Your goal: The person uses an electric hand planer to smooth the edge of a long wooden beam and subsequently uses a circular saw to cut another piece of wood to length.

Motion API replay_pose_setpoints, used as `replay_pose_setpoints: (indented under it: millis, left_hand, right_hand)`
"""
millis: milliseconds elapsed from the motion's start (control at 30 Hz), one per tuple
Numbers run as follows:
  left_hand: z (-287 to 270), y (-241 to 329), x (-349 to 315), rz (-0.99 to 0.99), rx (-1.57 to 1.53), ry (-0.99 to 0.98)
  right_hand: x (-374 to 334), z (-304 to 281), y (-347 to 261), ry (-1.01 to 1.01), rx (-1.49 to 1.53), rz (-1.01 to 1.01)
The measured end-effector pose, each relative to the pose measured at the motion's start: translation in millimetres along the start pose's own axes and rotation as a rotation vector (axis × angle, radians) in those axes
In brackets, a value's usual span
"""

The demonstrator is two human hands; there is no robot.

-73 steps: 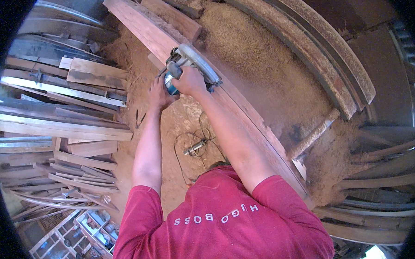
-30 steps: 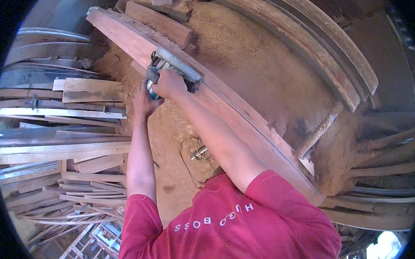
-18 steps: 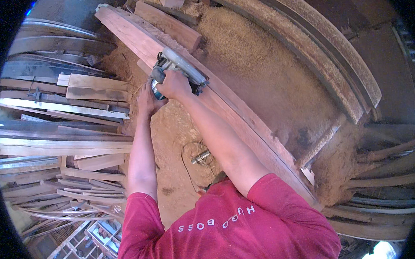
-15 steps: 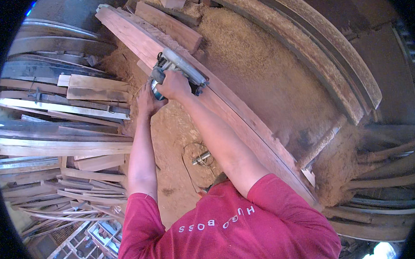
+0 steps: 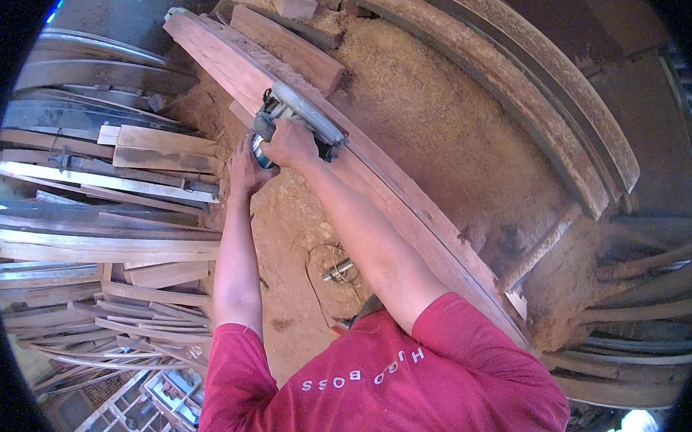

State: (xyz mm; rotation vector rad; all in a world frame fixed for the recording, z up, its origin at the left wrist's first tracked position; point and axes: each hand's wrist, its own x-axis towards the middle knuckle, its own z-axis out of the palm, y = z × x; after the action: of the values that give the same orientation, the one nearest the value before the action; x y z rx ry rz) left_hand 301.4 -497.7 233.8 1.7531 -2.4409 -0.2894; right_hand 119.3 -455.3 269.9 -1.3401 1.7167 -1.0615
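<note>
A circular saw (image 5: 304, 112) with a grey guard and a blue-green body rests on a long reddish plank (image 5: 407, 202). My right hand (image 5: 290, 143) is wrapped round its handle. Against the left side of the saw's body, my left hand (image 5: 246, 170) is curled, its fingertips partly hidden by the tool. A dark straight cut line runs along the plank from behind the saw toward my right side. The blade itself is out of sight.
Sawdust (image 5: 466, 133) is heaped beyond the plank, with a shorter wood block (image 5: 292, 48) beside its far end. Thick curved timbers (image 5: 502, 78) lie at the far right. Stacked boards (image 5: 100, 246) fill the left. A corded metal tool (image 5: 337, 270) lies on the ground near me.
The view has shifted slightly. Both hands stay on the saw, which sits a touch farther toward the plank's far end.
</note>
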Motion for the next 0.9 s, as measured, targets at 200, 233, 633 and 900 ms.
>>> replay_pose_setpoints:
  millis: [200, 233, 633, 900]
  left_hand:
    - [-4.3, 1.6, 10.8, -0.037, -0.008, -0.025]
    - [-5.0, 0.3, 13.9, -0.003, -0.029, -0.01]
    - [-5.4, -20.1, 31.6, 0.049, -0.044, 0.054]
    - [-5.3, -34.1, 39.3, 0.023, -0.025, 0.045]
  right_hand:
    - [12.1, 5.3, 0.0, 0.014, -0.02, 0.015]
    - [15.1, 5.7, -0.4, 0.011, -0.031, 0.013]
    - [37.8, 18.5, -6.4, 0.004, -0.021, 0.001]
    - [47.9, 31.2, -9.3, 0.024, -0.035, -0.023]
